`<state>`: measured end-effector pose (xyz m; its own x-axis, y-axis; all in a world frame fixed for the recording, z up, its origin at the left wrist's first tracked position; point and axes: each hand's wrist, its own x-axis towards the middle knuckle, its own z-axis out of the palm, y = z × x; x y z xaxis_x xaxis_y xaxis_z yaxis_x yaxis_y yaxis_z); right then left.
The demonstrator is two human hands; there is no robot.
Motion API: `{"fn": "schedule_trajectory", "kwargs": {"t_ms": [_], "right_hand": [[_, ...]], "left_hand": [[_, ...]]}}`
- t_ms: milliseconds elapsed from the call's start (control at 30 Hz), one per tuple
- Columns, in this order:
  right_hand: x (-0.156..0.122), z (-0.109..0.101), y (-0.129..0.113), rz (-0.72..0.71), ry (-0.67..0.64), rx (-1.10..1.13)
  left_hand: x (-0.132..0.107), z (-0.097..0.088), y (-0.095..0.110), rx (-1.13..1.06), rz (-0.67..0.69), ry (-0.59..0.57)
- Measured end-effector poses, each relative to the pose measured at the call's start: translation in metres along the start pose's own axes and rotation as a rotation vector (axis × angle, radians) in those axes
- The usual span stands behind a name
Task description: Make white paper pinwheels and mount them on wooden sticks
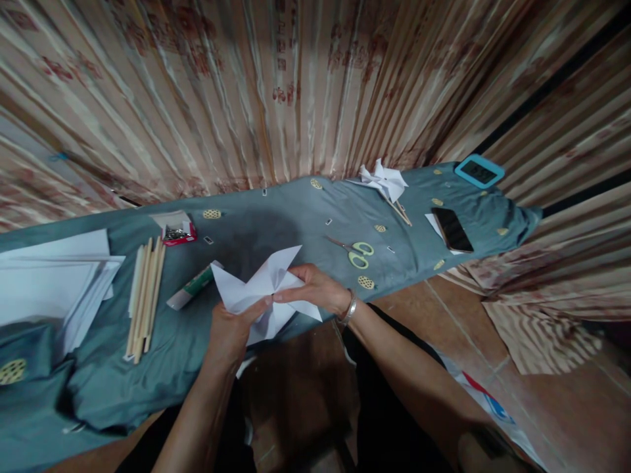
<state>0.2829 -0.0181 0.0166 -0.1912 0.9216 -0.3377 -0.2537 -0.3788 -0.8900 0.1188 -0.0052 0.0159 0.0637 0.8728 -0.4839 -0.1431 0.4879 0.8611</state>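
Observation:
A white paper pinwheel [259, 281] is held between both hands over the front edge of the cloth-covered table. My left hand [231, 328] grips it from the lower left, thumb pressed near its centre. From the right, my right hand [315, 289] pinches it, its thumb meeting the left one at the middle; the fingers behind the paper are hidden. A green and white tube [193, 286] lies just left of the pinwheel. Scissors [355, 252] with light green handles rest to the right, apart from my hands.
Wooden sticks [145, 295], a paper stack [54, 282] and a red box of small metal pieces [178, 231] lie left. Pinwheels on sticks [387, 184], a phone [452, 230] and a blue-framed digital clock [479, 171] are right. A curtain [296, 98] hangs behind the table.

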Motion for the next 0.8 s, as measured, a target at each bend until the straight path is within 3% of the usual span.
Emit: {"fn": "schedule_trajectory", "kwargs": {"t_ms": [433, 800], "right_hand": [[-0.002, 0.0, 0.003, -0.012, 0.007, -0.029], [-0.006, -0.007, -0.001, 0.026, 0.043, 0.023]], "left_hand": [[-0.002, 0.001, -0.002, 0.064, 0.06, 0.068], [-0.002, 0.012, -0.006, 0.03, 0.082, 0.035]]}}
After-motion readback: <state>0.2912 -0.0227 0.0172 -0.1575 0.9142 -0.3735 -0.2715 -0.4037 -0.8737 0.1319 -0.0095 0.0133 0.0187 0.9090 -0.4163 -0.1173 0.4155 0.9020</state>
